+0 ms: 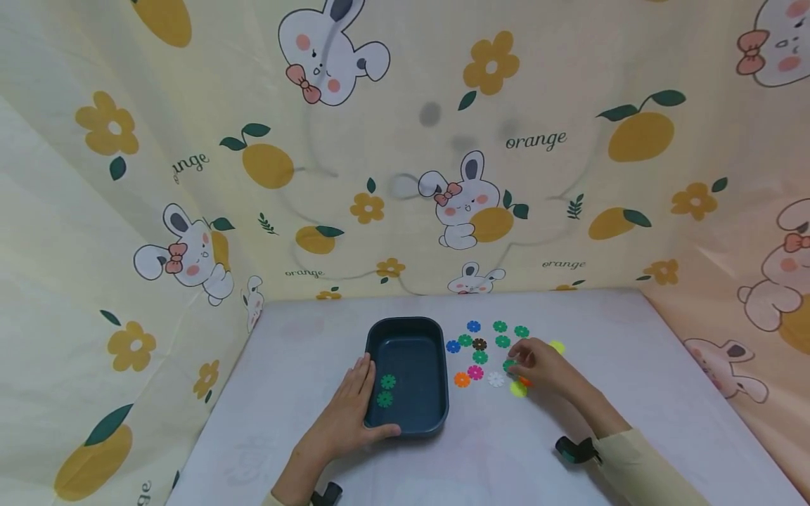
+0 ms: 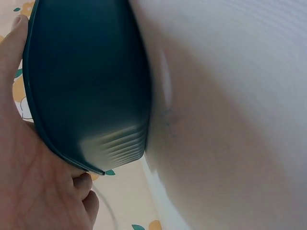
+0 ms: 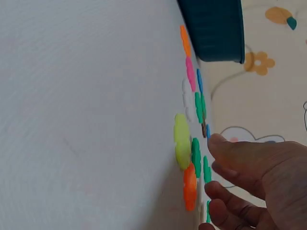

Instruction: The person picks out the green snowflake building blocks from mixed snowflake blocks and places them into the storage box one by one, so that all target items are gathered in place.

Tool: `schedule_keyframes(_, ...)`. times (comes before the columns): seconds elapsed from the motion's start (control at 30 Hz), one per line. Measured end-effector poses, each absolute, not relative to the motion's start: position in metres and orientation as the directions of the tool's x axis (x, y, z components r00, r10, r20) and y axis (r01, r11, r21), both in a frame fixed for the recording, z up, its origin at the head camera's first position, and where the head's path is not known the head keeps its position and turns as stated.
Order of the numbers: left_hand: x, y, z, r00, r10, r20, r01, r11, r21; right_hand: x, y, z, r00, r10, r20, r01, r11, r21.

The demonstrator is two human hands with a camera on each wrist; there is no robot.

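- Right of the dark blue tray (image 1: 414, 383), on the desk (image 1: 493, 457), a green flower-shaped disc (image 1: 508, 365) lies at the fingertips of the right hand (image 1: 539, 364), by far the nearer of the two hands.
- That right hand has bent fingers, thumb and fingertips slightly apart; nothing shows held between them.
- From there the tray lies leftward, toward the desk's left edge, its long axis running from the desk's far edge toward the person; its long right wall faces the disc, with other flower discs (image 1: 475, 372) between.
- Across the tray, the left hand (image 1: 348, 404) lays straight fingers along its left wall, thumb on the near rim.
- Inside the tray, two green discs (image 1: 388, 381) lie near that left wall.
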State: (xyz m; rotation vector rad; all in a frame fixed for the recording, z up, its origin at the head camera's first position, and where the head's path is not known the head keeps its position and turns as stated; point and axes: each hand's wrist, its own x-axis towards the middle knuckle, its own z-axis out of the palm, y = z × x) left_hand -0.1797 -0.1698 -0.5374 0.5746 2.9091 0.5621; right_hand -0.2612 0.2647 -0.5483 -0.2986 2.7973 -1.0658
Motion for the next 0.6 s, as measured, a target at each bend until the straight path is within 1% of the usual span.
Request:
schedule_keyframes(0.2,-0.1792,-0.17,-0.5367,-0.92,0.387,-0.053,0.34,0.86,0.38,-0.2589,0.2703,-0.5489,-0.969,-0.228,-0.094,-0.109,0.74,-0.664)
schedule_keyframes(0.6,-0.1785,-0.1693,-0.537,-0.924,0.376,-0.069,0.326,0.869,0.373,-0.2655,0.2681,-0.5562,-0.971,-0.216,-0.101,-0.099,0.75,-0.654)
